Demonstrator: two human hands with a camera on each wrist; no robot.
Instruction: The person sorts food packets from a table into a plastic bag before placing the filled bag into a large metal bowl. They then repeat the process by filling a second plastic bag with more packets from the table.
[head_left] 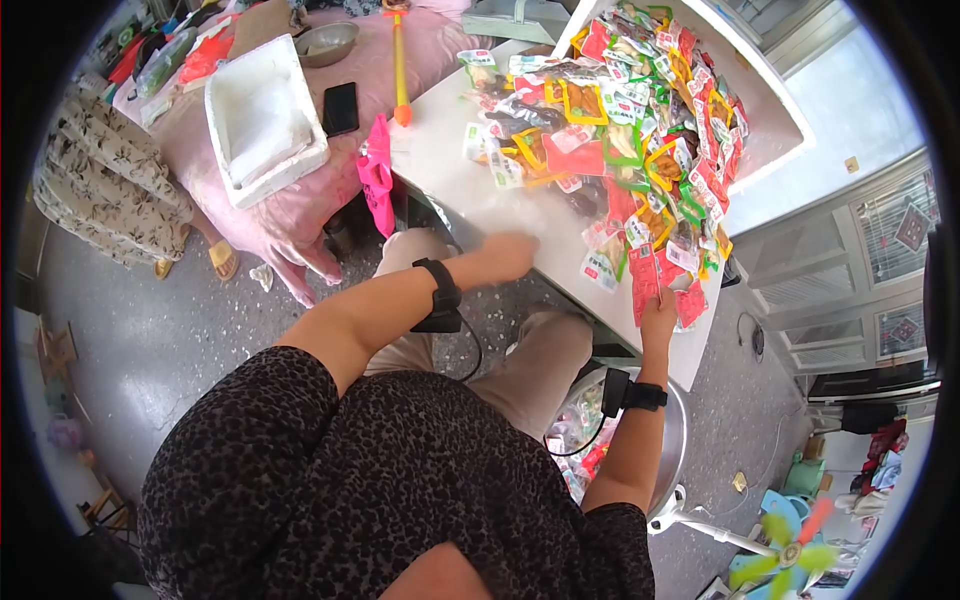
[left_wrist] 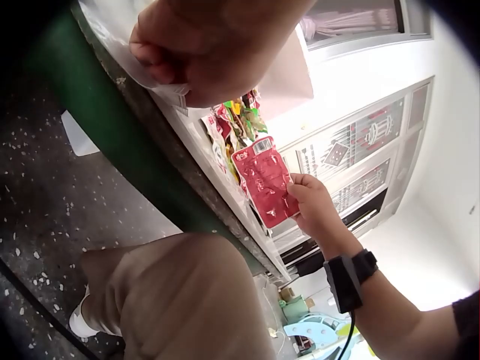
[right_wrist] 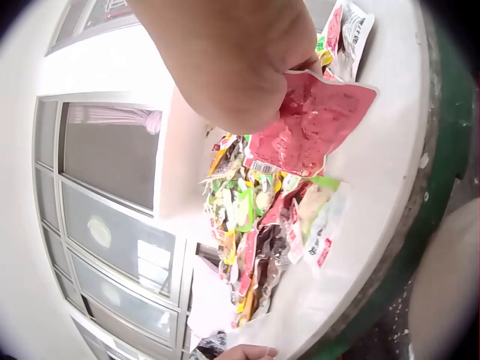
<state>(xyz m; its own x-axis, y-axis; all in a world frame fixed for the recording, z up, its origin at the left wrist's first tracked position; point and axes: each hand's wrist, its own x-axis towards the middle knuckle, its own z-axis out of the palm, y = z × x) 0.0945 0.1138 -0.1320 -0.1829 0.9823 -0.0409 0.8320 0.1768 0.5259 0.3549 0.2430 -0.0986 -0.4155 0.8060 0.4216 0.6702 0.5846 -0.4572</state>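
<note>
That desk [head_left: 470, 195] is carrying a big heap of packets [head_left: 625, 120], seemingly plenty left, the basin [head_left: 681, 430] is holding some, the left hand [head_left: 508, 257] is curling, hold unclear, and the right hand [head_left: 657, 318] is pinching a red packet [left_wrist: 266, 184] above the desk.

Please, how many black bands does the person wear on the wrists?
2. One black band is around the left wrist; the other black band is around the right wrist.
</note>
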